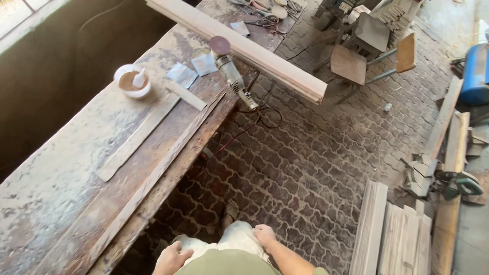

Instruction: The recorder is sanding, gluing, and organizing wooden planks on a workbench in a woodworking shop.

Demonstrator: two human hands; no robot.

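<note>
My light trousers (235, 239) are what both my hands are resting on: my left hand (171, 256) is lying near the workbench (61, 173) edge, my right hand (265, 235) beside it. Both are loosely open, gripping nothing. The sander (232, 74) is lying well apart at the bench's far edge.

left hand (171, 257): empty, by the bench (61, 178)
right hand (265, 235): empty, on the leg
bench top: sander (232, 76), bowl (133, 80), long plank (239, 47)
</note>
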